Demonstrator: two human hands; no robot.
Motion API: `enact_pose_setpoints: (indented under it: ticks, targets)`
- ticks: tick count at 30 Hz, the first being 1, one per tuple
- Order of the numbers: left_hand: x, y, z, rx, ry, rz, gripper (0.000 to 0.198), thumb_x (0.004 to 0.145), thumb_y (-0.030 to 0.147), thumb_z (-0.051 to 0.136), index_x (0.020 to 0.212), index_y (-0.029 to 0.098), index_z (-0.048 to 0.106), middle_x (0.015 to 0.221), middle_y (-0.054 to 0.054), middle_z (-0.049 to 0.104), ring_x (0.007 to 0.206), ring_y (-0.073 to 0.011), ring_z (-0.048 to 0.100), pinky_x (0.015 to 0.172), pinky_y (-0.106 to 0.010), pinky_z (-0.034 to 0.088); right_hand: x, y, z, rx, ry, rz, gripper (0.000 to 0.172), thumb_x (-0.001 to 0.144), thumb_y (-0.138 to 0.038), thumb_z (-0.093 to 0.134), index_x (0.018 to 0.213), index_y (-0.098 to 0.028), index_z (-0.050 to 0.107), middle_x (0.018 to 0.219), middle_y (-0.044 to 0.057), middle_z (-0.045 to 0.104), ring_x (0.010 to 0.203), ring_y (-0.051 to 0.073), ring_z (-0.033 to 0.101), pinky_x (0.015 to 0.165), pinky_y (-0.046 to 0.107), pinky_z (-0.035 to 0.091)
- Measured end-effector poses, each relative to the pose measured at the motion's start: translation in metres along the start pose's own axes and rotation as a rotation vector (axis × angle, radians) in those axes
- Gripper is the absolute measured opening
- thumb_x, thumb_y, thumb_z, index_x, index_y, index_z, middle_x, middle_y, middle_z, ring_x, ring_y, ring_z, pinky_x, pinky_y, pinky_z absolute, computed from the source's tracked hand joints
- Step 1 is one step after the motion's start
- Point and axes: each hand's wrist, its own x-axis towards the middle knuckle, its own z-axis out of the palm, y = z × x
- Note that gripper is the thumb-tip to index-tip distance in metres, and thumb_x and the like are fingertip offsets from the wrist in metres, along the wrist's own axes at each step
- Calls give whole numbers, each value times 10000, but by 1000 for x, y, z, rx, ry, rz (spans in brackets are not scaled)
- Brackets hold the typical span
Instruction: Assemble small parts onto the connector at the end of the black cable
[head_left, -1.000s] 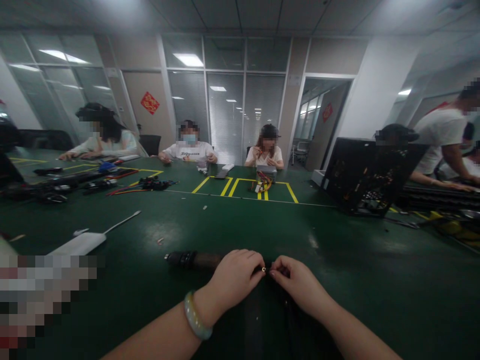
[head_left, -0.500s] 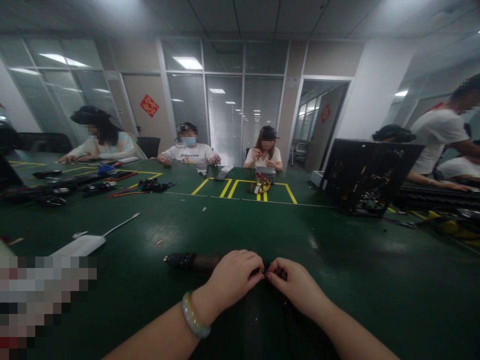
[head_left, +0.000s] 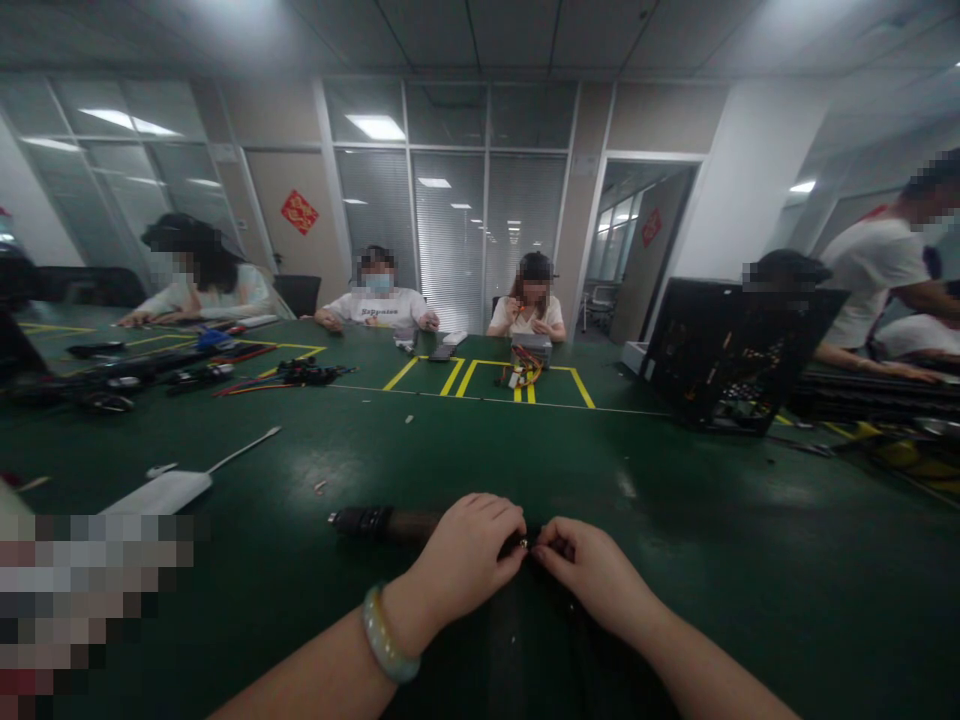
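My left hand (head_left: 476,540), with a pale green bangle (head_left: 390,637) at the wrist, is closed in a pinch. A small shiny metal piece (head_left: 524,543) shows at its fingertips. Close against it, my right hand (head_left: 589,567) is also pinched shut; what its fingertips hold is too dark and small to name. Behind my left hand lies a dark cylindrical tool (head_left: 412,526) with a ringed neck and a small metal tip pointing left. Its right part is hidden by my hands.
On the green table (head_left: 420,450) lies a white adapter with a short cable (head_left: 169,492) at left. Dark cables (head_left: 300,370) lie farther back. A black computer case (head_left: 739,355) stands at right. Beyond a wired metal box (head_left: 531,350), several people sit around the table.
My left hand has risen very slightly, and the metal piece at its fingertips shows brighter. My right hand stays almost still.
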Motion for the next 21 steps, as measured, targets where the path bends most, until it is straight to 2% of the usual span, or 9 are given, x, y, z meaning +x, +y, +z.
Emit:
enact_pose_setpoints:
  ticks: [5, 11, 17, 21]
  targets:
    - [0, -1, 4, 19, -35, 83, 95, 861, 161, 586, 924, 227, 615, 1077, 2, 648, 1064, -178, 560, 997, -369, 375, 0, 0, 0, -17, 4, -3, 90, 840, -265, 581, 803, -211, 642, 745, -27, 663, 682, 143, 589, 605, 220, 373]
    - [0, -2, 3, 47, -28, 8, 128, 834, 225, 639, 956, 216, 603, 1039, -23, 646, 1047, -205, 565, 977, -386, 385, 0, 4, 1, 4, -8, -7, 89, 843, -257, 566, 812, -206, 632, 723, -25, 648, 658, 134, 580, 578, 211, 369]
    - [1, -4, 6, 34, -34, 40, 62, 852, 220, 626, 913, 230, 627, 1061, -7, 651, 1047, -191, 564, 970, -374, 387, 0, 4, 1, 11, -5, -5, 75, 834, -234, 562, 821, -205, 630, 727, -24, 641, 661, 135, 579, 589, 213, 378]
    - [0, -2, 4, 25, -18, 39, 113, 861, 251, 609, 968, 226, 637, 1039, -30, 653, 1024, -203, 575, 959, -384, 397, 0, 2, 0, 17, -3, -4, 75, 831, -231, 562, 813, -198, 627, 721, -20, 640, 665, 139, 587, 599, 216, 384]
